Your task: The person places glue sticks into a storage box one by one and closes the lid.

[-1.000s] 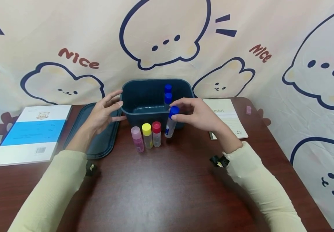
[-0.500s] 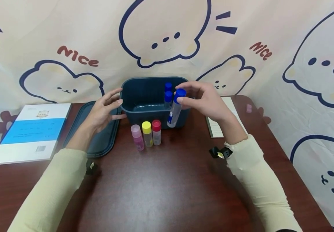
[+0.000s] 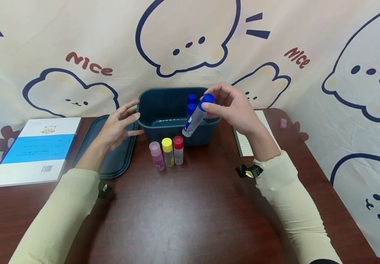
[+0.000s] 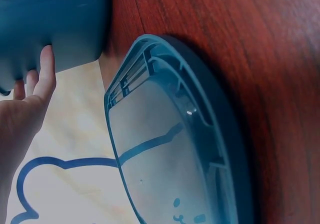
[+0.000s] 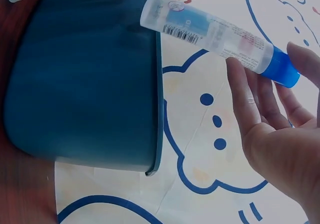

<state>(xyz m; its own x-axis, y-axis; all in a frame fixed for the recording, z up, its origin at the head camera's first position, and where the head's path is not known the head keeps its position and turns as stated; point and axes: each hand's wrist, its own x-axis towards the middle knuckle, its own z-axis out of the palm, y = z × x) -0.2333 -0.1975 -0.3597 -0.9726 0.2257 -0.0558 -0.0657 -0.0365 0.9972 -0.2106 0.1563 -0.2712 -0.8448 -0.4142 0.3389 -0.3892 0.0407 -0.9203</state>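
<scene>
In the head view, my right hand [image 3: 234, 106] pinches a clear glue stick [image 3: 194, 119] by its blue cap. The stick is tilted, its lower end over the front rim of a dark teal bin [image 3: 180, 135]. In the right wrist view, a barcode shows on the glue stick [image 5: 205, 31], with thumb and fingers around its cap. My left hand [image 3: 117, 128], fingers extended, touches the bin's left side; in the left wrist view its fingertips rest against the bin's outer wall [image 4: 75, 49]. Blue-capped glue sticks [image 3: 191, 99] stand inside the bin at the right.
Glue sticks with pink [image 3: 156, 156], yellow [image 3: 168, 152] and red [image 3: 178, 150] caps stand before the bin. The bin's lid [image 3: 115, 165] lies under the left forearm. A book [image 3: 38, 150] is at far left, a notepad [image 3: 244, 145] right, an eraser-like pink block [image 3: 283, 123] beyond.
My right hand has lifted the glue stick from the table up to the bin's rim and tilted it, its lower end toward the left. My left hand has stayed at the bin's side.
</scene>
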